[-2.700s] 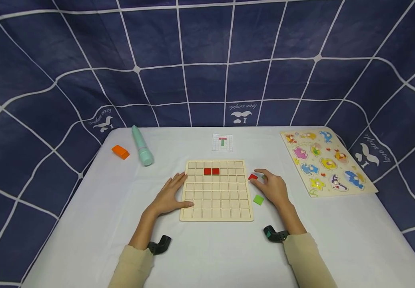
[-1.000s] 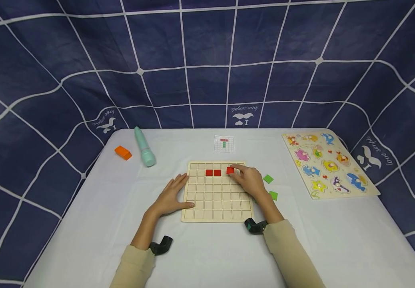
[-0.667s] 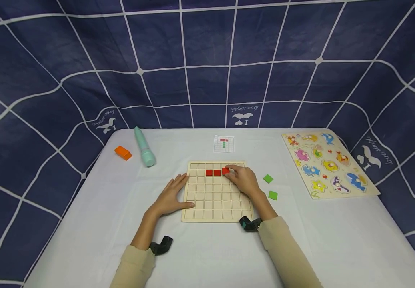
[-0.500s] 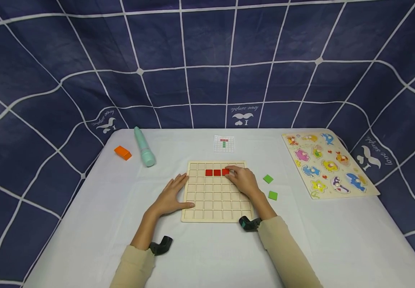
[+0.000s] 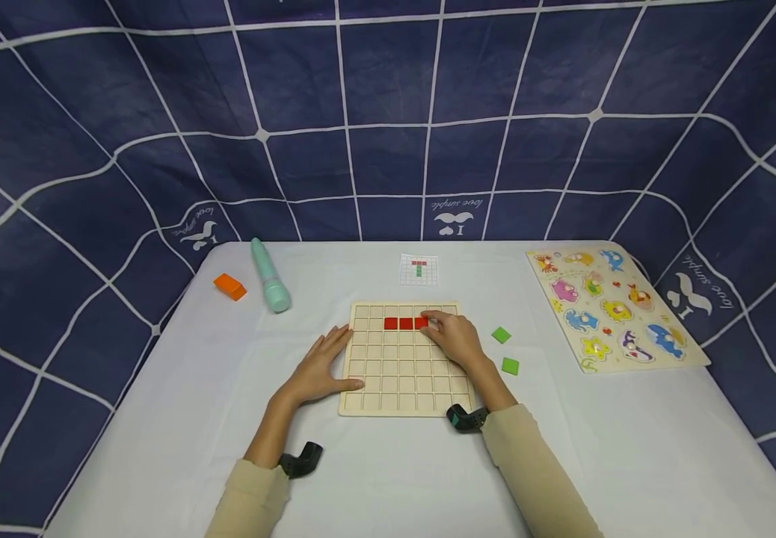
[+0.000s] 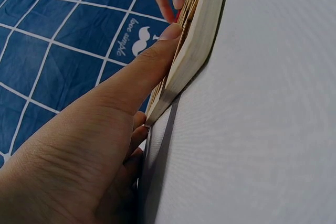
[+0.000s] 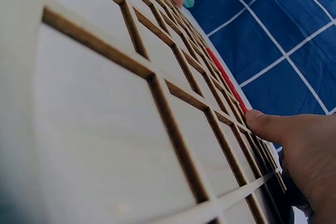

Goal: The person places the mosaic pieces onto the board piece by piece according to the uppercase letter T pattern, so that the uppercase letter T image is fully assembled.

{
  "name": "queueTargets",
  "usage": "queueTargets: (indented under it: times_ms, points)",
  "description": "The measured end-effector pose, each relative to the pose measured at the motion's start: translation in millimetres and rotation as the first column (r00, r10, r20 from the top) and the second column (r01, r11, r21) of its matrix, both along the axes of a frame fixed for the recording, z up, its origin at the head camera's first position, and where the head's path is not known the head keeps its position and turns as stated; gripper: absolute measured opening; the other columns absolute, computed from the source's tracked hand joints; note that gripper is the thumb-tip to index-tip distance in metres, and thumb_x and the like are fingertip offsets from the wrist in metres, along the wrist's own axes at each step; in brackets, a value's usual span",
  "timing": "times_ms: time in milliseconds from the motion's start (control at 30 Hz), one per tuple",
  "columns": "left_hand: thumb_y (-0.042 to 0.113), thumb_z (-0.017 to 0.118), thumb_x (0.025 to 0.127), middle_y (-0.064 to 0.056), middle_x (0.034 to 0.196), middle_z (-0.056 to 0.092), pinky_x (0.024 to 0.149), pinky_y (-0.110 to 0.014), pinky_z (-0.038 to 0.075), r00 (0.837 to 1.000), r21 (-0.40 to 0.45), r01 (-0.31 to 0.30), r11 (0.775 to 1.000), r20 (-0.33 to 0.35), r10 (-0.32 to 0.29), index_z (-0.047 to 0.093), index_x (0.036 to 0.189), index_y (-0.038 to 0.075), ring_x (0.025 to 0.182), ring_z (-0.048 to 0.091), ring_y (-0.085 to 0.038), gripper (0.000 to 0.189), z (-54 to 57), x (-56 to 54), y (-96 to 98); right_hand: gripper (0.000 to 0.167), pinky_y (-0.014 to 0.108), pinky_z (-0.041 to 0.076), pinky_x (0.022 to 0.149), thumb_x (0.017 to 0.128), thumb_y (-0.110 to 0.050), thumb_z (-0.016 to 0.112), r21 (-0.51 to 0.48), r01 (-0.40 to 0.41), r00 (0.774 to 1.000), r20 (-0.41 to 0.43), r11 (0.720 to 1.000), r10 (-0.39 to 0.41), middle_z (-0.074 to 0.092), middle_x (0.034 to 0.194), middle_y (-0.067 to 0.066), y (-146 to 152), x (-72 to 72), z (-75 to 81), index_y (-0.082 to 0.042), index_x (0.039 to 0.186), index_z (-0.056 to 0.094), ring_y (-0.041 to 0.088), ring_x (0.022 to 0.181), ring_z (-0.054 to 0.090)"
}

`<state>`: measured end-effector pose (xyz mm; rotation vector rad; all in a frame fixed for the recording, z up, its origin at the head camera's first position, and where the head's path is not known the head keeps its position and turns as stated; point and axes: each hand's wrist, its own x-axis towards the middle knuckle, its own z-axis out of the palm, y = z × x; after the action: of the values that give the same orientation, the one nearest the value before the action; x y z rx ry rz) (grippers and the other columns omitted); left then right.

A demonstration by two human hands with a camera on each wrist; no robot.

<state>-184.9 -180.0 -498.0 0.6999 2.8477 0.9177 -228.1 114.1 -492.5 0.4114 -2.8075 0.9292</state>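
A wooden grid board lies in the middle of the table in the head view. My left hand, fingers spread and fairly straight, rests along its left edge; in the left wrist view the thumb lies over the rim. Two square red tiles sit side by side in the second row from the back. Directly right of them, my right hand has thumb and index finger on a third red tile, lined up in the same row. In the right wrist view its thumb meets the end of the red strip.
Two green tiles lie right of the board. A printed card with a red and green T is behind it. An animal puzzle lies at right; a mint-green stick-shaped object and an orange block at left.
My right hand has carried the third red tile from the table leftward onto the board, sliding it up against the other two. It now lies flatter. My left hand stays at the board's edge.
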Motion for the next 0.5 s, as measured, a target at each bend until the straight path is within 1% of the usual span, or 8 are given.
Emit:
queueTargets:
  times_ms: [267,500]
  points:
    - [0.060,0.072,0.067,-0.005,0.152,0.019,0.113,-0.041,0.004,1.000,-0.004,0.015,1.000,0.006,-0.015,0.024,0.147,0.009,0.140,0.009,-0.023,0.106,-1.1,2.1,0.6,0.042,0.026,0.028,0.042,0.083,-0.036,0.068,-0.028,0.040,0.999,-0.025,0.999,-0.040,0.038,0.048,-0.005,11,11.4,-3.5,-0.012,0.118,0.064,0.010,0.044,0.030]
    - [0.060,0.072,0.067,-0.006,0.152,0.019,0.113,-0.041,0.004,1.000,-0.013,0.007,1.000,-0.004,-0.007,0.023,0.147,0.008,0.140,0.009,-0.024,0.107,0.2,-0.2,0.2,0.042,0.026,0.027,0.039,0.082,-0.035,0.069,-0.025,0.095,0.992,-0.080,0.995,-0.097,0.037,0.048,-0.005,36,20.7,-0.5,-0.010,0.116,0.065,0.010,0.042,0.030]
